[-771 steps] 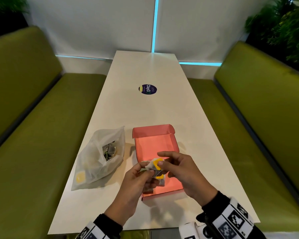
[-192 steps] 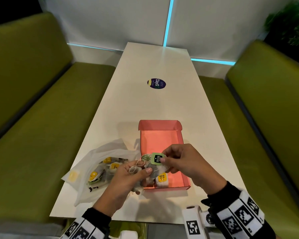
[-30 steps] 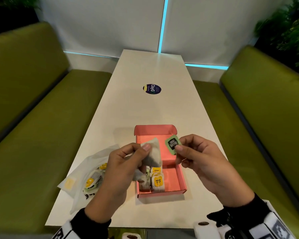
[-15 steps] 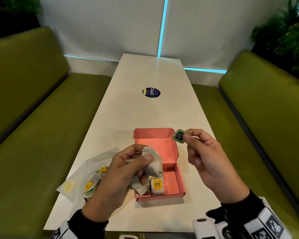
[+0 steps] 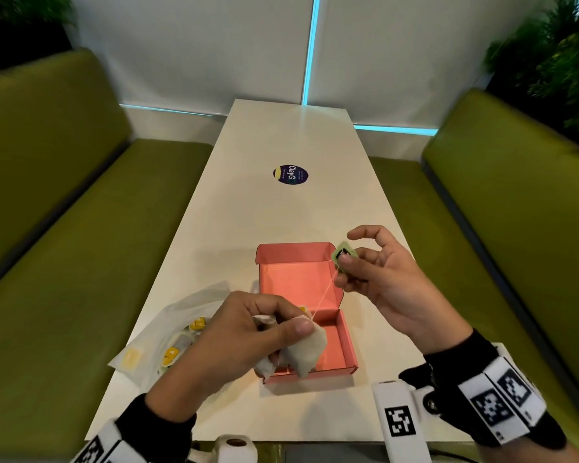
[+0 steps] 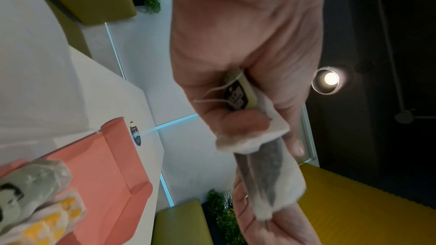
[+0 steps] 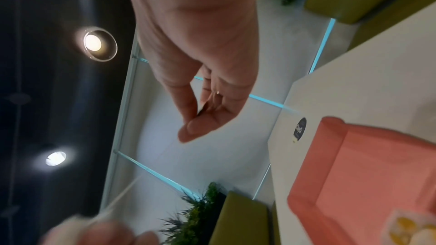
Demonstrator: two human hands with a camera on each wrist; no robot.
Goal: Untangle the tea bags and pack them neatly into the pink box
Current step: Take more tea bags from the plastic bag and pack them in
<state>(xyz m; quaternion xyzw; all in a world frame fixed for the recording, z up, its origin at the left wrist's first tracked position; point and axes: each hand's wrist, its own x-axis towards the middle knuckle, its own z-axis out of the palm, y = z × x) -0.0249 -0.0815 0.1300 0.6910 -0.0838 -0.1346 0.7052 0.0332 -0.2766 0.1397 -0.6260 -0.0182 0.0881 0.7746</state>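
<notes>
The pink box (image 5: 295, 282) lies open on the white table (image 5: 281, 212), with packed tea bags (image 6: 42, 202) at its near end. My left hand (image 5: 288, 329) hovers over that near end. It grips a limp white tea bag (image 5: 306, 349), a second bag below it, and a green tag (image 6: 238, 94) tucked in the palm. My right hand (image 5: 348, 262) is raised by the box's far right corner and pinches another green tag (image 5: 345, 253) between thumb and fingers. A thin string (image 5: 325, 292) runs taut from this tag down to the held bag.
A clear plastic bag (image 5: 168, 342) holding several more yellow-tagged tea bags lies left of the box near the table's left edge. A dark round sticker (image 5: 290, 175) marks the table's middle. Green benches (image 5: 482, 228) flank the table on both sides.
My right hand has pulled the green tag up and to the right, away from the bag, so the string is stretched out. My left hand has sunk lower over the box's near end.
</notes>
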